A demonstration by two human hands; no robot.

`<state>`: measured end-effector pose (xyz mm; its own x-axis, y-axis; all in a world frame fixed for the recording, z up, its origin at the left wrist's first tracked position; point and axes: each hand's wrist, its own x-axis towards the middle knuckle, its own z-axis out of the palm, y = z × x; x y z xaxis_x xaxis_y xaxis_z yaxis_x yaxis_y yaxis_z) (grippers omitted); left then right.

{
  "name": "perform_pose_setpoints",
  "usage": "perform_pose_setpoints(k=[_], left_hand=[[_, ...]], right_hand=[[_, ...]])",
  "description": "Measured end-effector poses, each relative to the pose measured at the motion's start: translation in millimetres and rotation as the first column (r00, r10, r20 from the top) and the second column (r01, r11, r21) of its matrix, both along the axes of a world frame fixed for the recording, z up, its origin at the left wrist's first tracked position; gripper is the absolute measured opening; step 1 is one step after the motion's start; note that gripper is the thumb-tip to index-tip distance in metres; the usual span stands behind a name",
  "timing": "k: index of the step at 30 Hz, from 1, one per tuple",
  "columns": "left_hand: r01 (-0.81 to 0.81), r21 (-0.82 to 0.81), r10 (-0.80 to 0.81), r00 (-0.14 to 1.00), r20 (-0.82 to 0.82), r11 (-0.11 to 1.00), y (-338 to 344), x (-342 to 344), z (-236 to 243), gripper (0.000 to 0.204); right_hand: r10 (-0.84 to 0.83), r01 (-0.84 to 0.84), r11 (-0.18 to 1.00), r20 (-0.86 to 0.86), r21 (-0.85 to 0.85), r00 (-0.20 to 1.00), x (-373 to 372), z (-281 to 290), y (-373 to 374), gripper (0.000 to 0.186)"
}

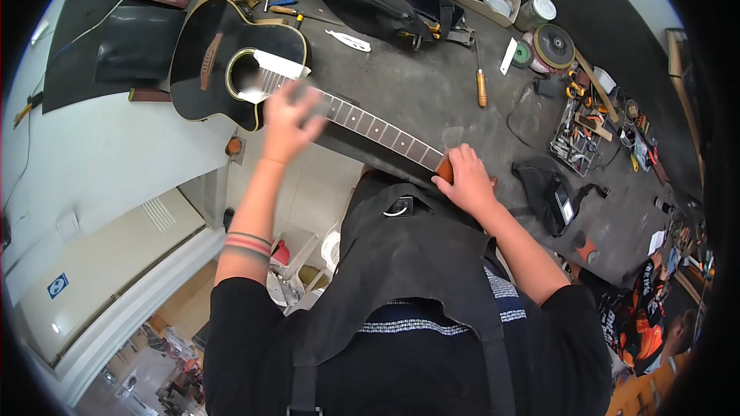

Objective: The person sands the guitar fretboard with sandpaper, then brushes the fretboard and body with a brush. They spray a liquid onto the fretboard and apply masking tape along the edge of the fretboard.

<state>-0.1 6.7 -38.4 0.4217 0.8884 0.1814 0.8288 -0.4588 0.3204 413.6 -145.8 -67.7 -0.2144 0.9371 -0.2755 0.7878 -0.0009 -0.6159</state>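
Observation:
A black acoustic guitar (190, 58) without strings lies on the dark workbench, its body at the left and its neck pointing toward the lower right. White masking pieces (279, 64) sit beside the soundhole. Over the upper frets is my left hand (291, 122); motion smears its fingers, so whether they hold anything cannot be made out. At the far end of the fretboard (378, 129), my right hand (469, 182) wraps round the brown headstock end of the guitar neck, thumb on the near side and fingers over the top.
Behind the neck lie a wooden-handled screwdriver (482, 86), a white cutter-like tool (351, 40) and a black bag (354, 0). To the right are grinding discs (553, 46), a tool basket (580, 135) and a black pouch (546, 194). Another person (644, 312) is at the lower right.

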Motion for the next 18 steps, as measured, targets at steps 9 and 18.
perform_pose_setpoints(k=[9,18], left_hand=[[0.129,-0.088,-0.107,0.97,0.22,0.988,-107.3,181.4,-9.8,0.057],[-0.369,0.169,0.352,0.928,0.126,0.914,-7.4,24.8,-28.9,0.056]], right_hand=[[-0.026,0.027,0.998,-0.025,0.061,0.999,0.2,-8.1,-3.6,0.059],[-0.071,0.071,0.997,0.009,0.034,0.997,-1.7,-2.8,-6.1,0.058]])
